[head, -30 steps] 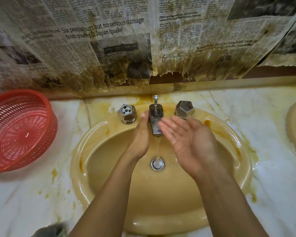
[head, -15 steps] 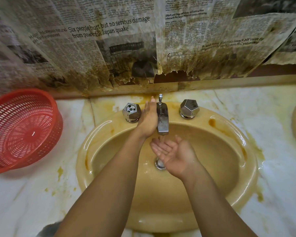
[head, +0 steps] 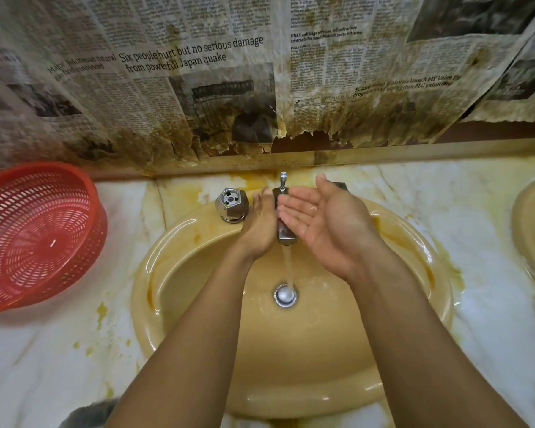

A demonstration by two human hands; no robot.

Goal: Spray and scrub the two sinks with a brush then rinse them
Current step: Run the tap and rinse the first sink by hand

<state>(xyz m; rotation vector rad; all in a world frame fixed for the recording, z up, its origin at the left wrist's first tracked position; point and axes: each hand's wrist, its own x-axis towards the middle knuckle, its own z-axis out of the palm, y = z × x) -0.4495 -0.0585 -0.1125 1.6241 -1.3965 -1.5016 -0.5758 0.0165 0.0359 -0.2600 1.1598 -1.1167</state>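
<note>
A yellow oval sink (head: 198, 319) fills the middle of the view, stained orange along its rim. Water runs from the chrome tap (head: 285, 233) down onto the drain plug (head: 285, 294). My left hand (head: 260, 227) lies flat against the left side of the tap with straight fingers. My right hand (head: 325, 220) is cupped palm-up, wet, just right of the tap and above the basin, hiding the right knob. The left chrome knob (head: 231, 204) stands free. The edge of a second sink (head: 531, 223) shows at the far right. No brush or spray bottle is visible.
A red plastic basket (head: 34, 236) sits on the stained marble counter (head: 44, 350) at the left. Torn, stained newspaper (head: 198, 88) covers the wall behind the sink. A dark blurred object (head: 87, 415) shows at the bottom edge.
My right hand has risen from under the water stream to beside the tap top, palm still up. My left hand stays against the tap's left side.
</note>
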